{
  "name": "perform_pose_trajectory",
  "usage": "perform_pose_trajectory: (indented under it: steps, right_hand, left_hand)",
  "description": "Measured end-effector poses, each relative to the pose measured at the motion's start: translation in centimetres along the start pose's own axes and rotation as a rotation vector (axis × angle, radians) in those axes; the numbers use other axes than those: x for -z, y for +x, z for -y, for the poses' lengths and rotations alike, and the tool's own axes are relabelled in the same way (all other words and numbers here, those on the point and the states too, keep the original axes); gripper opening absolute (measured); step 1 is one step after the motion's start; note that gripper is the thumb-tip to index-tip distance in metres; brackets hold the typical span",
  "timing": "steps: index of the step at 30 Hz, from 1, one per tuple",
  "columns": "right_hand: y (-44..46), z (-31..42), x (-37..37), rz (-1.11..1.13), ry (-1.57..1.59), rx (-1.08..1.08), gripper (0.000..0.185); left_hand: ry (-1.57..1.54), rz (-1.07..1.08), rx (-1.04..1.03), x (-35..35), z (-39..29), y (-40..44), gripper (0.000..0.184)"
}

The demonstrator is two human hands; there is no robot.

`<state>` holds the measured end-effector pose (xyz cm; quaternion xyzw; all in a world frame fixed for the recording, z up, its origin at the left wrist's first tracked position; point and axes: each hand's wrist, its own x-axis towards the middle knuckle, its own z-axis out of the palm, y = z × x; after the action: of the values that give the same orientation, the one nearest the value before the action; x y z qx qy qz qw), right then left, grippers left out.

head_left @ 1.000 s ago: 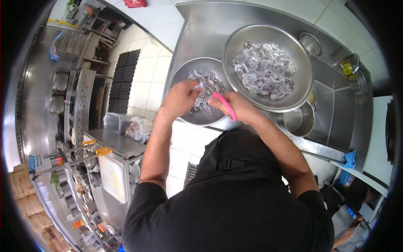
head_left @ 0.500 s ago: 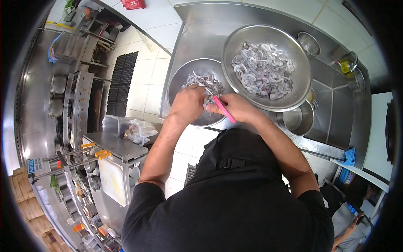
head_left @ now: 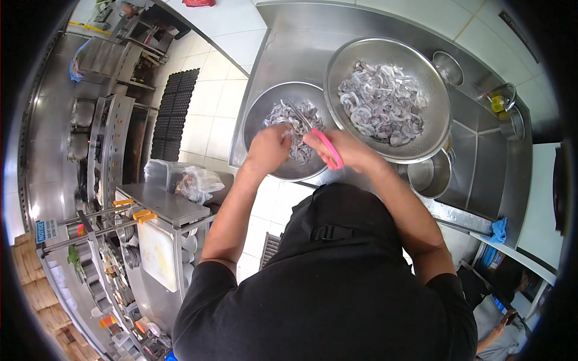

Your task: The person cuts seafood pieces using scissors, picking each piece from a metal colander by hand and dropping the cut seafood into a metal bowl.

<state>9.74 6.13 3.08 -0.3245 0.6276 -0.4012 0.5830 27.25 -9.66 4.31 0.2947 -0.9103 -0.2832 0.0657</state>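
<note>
My right hand (head_left: 343,149) is closed around pink-handled scissors (head_left: 329,148). Their metal blades point away from me over the smaller steel bowl (head_left: 253,114). Curled fingers of my left hand (head_left: 269,150) hang over the near left part of that bowl; whatever is pinched in them is hidden. Raw grey-white seafood pieces (head_left: 307,150), curled and strip-like, lie in the bowl beneath both hands. To the right, a larger steel bowl (head_left: 442,114) holds a bigger heap of similar pieces (head_left: 382,102), its rim overlapping the smaller bowl's side.
A steel pot (head_left: 442,174) stands right of the large bowl's near rim, with a small steel bowl (head_left: 448,67) behind. The steel sink (head_left: 481,162) is at right, near a blue cloth (head_left: 498,230). At left are a black floor mat (head_left: 174,114) and a steel counter (head_left: 162,201).
My hands have moved apart a little. The scissors have shifted away from my left fingers, and more of their blades shows over the smaller bowl.
</note>
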Motion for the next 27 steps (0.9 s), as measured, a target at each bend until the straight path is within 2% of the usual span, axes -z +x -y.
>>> perform_pose_trajectory:
  steps: [2,5,9,21,27]
  right_hand:
    - [0.1,-1.2,-0.5,0.124,0.087,-0.053,0.077]
    - [-0.5,-2.0,-0.7,0.209,0.077,-0.002,0.079]
    - [-1.7,-1.5,-0.7,0.240,0.110,0.019,0.078]
    - [-1.3,-1.1,-0.6,0.267,0.080,0.062,0.070]
    - [-1.2,-1.1,-0.5,0.270,0.080,0.106,0.069]
  left_hand:
    - [-0.070,-0.013,0.076,0.5,0.5,0.8,0.030]
    - [-0.226,0.007,0.159,1.3,1.1,1.7,0.031]
    - [-0.476,0.058,0.277,1.5,2.1,2.2,0.027]
    - [-0.891,0.189,0.370,2.3,1.8,2.6,0.030]
    - [-1.087,0.280,0.341,2.8,0.2,2.2,0.044]
